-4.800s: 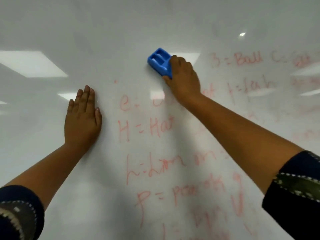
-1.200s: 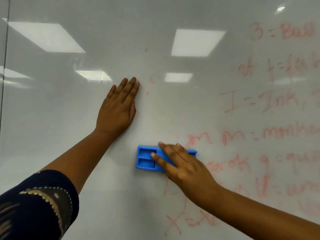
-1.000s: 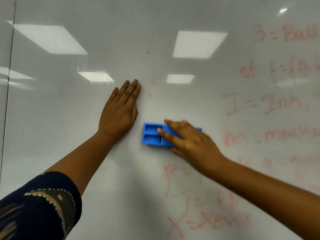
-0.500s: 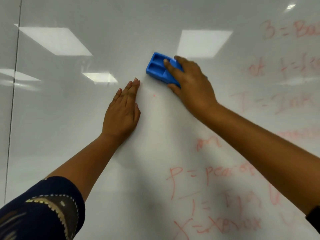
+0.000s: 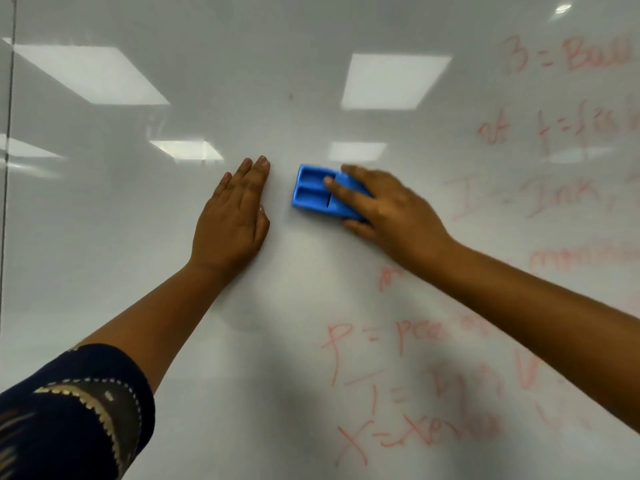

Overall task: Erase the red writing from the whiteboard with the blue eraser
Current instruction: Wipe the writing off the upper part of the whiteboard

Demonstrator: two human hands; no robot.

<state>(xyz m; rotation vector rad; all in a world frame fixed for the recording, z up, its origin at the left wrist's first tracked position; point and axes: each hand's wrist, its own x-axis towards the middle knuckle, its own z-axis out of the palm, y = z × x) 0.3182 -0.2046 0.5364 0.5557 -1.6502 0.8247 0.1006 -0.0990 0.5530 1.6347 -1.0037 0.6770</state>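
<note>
The blue eraser (image 5: 313,192) lies flat against the whiteboard (image 5: 104,237) near the middle of the view. My right hand (image 5: 391,209) grips it, fingers over its top and thumb under its lower edge. My left hand (image 5: 235,216) rests flat on the board just left of the eraser, fingers straight and pointing up. Red writing (image 5: 398,393) remains on the lower right, partly smeared, and more red writing (image 5: 568,60) runs down the right side. The area around both hands shows no writing.
Ceiling lights reflect as bright rectangles (image 5: 394,81) on the glossy board. A dark vertical seam (image 5: 8,133) runs along the board's far left. My patterned dark sleeve (image 5: 69,417) fills the lower left corner.
My right hand has swept the eraser down from above my left fingertips to beside them. Over the past seconds the lines near the left hand were wiped away. My left hand stayed put.
</note>
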